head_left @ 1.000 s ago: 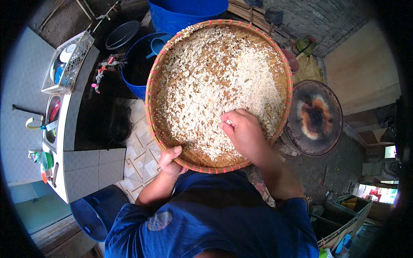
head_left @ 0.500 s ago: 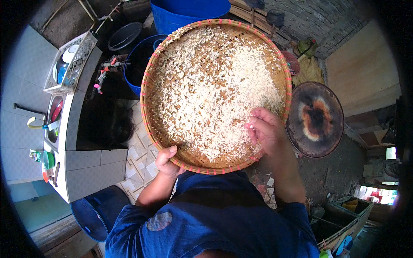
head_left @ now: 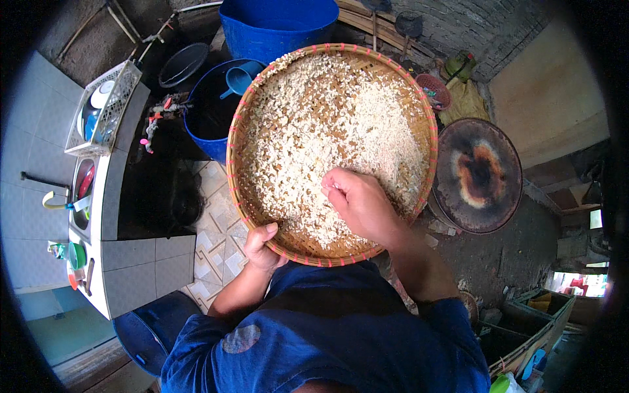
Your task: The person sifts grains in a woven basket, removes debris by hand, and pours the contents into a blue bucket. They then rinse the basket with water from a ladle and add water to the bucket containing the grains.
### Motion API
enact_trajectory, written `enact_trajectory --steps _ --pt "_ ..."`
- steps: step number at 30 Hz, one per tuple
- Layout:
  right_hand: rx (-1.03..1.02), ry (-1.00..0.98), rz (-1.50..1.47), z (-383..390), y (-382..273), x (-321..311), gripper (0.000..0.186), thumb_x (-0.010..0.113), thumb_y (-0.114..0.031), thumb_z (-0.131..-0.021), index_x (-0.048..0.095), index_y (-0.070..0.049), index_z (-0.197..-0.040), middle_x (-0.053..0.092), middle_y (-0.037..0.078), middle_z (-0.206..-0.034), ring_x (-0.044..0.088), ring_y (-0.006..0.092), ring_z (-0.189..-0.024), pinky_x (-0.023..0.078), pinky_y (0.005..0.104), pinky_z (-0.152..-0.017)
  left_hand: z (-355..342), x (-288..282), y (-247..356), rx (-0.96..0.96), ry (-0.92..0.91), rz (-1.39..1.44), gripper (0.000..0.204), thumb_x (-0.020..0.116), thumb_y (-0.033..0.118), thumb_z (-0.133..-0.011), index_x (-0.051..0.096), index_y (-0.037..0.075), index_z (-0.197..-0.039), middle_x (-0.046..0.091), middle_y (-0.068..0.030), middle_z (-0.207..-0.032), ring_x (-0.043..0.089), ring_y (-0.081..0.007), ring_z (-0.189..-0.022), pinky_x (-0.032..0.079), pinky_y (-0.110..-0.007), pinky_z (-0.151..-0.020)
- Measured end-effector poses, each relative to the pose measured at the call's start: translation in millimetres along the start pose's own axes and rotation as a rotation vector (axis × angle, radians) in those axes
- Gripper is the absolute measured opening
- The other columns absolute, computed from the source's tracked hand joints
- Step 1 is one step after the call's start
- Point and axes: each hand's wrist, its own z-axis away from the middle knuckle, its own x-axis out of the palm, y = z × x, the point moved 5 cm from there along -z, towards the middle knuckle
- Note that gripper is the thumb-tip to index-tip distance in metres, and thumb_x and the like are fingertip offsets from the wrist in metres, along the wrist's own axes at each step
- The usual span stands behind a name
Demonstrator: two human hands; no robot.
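A round woven bamboo tray (head_left: 434, 141), its rim bound with pink ties, is held in front of my body. Pale grain-like bits (head_left: 288, 144) lie spread across it, denser toward its right side and thinner where brown weave shows through. At the near left rim, my left hand (head_left: 262, 249) grips the tray with the thumb on top; its other fingers are mostly hidden beneath. My right hand (head_left: 360, 204) is over the near middle of the tray, fingers pinched together. Whatever is between those fingertips is too small to make out.
Ahead stand a large blue tub (head_left: 278, 33) and a blue barrel (head_left: 206, 128) with a dipper (head_left: 242, 78). At left is a tiled counter (head_left: 134, 265) with a dish rack (head_left: 105, 108). A scorched round metal lid (head_left: 481, 203) lies at right, a wooden crate (head_left: 537, 327) behind it.
My right hand has moved left, from the tray's right side to its near middle, fingers still pinched. The tray has shifted slightly, uncovering the dipper. My left hand keeps its grip.
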Motion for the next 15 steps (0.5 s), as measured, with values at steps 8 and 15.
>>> enact_trajectory --steps 8,15 --pt "0.433 0.171 -0.324 138.7 132.5 -192.2 0.015 0.057 -0.01 -0.093 0.064 -0.002 -0.104 0.059 0.002 -0.069 0.056 0.0095 -0.057 0.046 0.0253 -0.055 34.6 75.2 -152.8 0.041 0.047 -0.046 0.077 0.055 0.026 -0.07 0.039 -0.001 -0.14 0.053 -0.018 -0.133 0.053 -0.036 -0.12 0.041 -0.05 -0.104" --pt "0.531 0.172 -0.697 132.1 356.0 -289.7 0.018 0.057 -0.011 -0.095 0.062 0.0 -0.108 0.061 0.003 -0.075 0.056 0.0099 -0.061 0.046 0.0242 -0.057 -99.9 113.4 -334.6 0.057 0.051 -0.073 0.075 0.055 0.027 -0.071 0.04 0.0 -0.139 0.054 -0.0178 -0.132 0.053 -0.0357 -0.119 0.042 -0.049 -0.104"
